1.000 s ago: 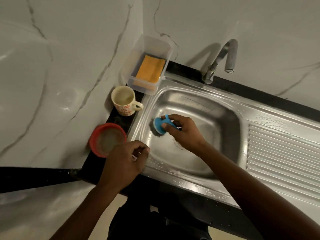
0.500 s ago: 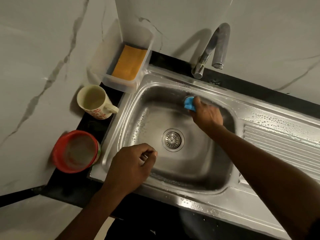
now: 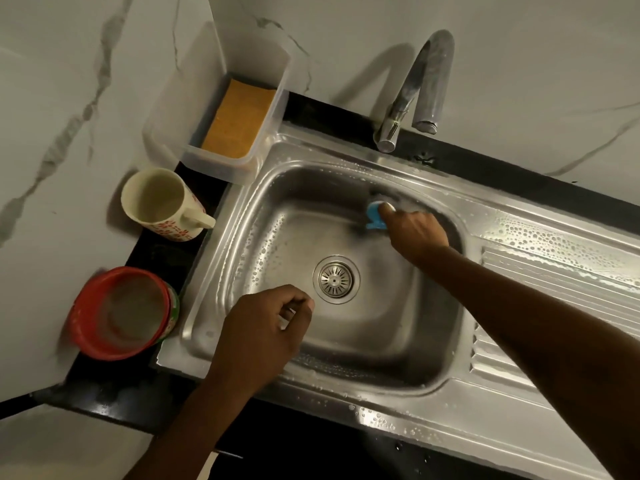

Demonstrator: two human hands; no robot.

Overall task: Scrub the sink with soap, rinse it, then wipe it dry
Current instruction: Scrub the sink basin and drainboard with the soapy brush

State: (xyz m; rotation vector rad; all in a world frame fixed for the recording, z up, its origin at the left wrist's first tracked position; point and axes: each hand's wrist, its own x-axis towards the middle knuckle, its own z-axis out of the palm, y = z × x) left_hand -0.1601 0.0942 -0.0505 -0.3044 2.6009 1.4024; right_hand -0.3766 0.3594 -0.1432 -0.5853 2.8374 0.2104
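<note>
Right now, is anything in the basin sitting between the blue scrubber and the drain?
Nothing visible. The right hand holds the blue scrubber against the back wall of the sink, and only bare, soapy steel lies between it and the drain. The left hand hangs on the drain's near side, not between them.

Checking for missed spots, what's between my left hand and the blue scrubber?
In the head view, the drain strainer sits between the left hand and the blue scrubber, with bare wet sink floor around it.
</note>
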